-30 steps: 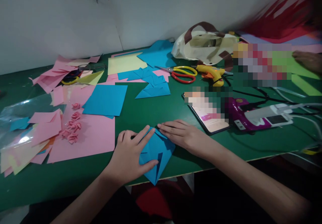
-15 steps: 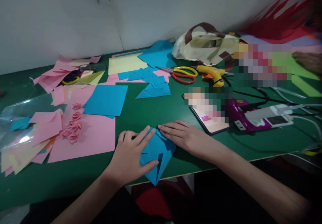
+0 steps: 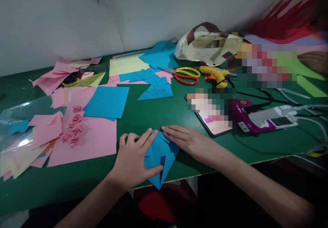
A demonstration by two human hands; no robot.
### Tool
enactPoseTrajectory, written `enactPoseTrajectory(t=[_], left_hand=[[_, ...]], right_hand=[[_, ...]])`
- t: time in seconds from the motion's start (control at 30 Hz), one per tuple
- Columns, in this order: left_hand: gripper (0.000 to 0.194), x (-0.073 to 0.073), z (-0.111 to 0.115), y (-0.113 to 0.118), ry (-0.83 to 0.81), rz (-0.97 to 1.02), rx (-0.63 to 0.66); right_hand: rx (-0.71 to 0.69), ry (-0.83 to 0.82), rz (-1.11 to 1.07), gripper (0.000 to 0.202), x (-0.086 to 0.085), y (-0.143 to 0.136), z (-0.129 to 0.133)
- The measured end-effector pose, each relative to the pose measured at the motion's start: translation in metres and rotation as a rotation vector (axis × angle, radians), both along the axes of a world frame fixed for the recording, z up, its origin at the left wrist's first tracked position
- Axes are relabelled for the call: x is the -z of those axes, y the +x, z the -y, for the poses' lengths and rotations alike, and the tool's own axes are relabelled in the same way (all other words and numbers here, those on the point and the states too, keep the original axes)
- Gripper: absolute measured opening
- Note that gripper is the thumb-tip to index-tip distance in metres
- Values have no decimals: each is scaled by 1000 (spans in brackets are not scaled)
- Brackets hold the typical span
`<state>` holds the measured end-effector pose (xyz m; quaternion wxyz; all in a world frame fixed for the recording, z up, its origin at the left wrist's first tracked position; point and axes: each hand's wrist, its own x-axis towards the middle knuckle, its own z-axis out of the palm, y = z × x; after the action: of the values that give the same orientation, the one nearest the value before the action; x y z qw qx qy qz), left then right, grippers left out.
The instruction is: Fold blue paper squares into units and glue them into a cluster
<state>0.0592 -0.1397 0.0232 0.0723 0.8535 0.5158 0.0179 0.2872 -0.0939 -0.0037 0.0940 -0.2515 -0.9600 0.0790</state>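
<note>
A piece of folded blue paper lies at the table's front edge, its lower point jutting past that edge. My left hand rests on its left side, fingers spread, with the thumb across the lower folds and the index finger near the top corner. Flat on the upper right edge of the paper lies my right hand, its fingers stretched out side by side. Part of the paper is hidden under both hands. Several folded blue pieces lie farther back, and a blue square sheet is to the left.
Pink paper roses sit on a pink sheet at left. Scissors, a yellow glue gun and a cloth bag are behind. A phone and purple power strip lie right. Another person's hand is far right.
Both hands stay on the blue paper in nearly the same pose. My right hand sits very slightly lower. The whole view has shifted a little.
</note>
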Motion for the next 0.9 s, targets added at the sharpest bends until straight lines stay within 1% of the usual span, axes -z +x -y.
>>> enactPoseTrajectory(t=[0.23,0.43,0.6,0.7,0.8,0.9], left_hand=[[83,-1,-1,1,-8,-11,4],[80,0,-1,0,2,-12,10],[82,0,-1,0,-10,-12,9],[82,0,-1,-1,-11,-15,7],[81,0,-1,-1,-11,-16,2],[81,-1,-1,-1,-2,-1,5]], right_hand=[[1,-2,10,42,-1,0,1],[116,-36,-19,52,0,-4,3],[125,-6,-3,51,1,-7,3],[157,-14,-23,51,1,-7,4],[180,-28,-42,51,-1,-4,6],[179,-17,-53,45,-8,0,7]])
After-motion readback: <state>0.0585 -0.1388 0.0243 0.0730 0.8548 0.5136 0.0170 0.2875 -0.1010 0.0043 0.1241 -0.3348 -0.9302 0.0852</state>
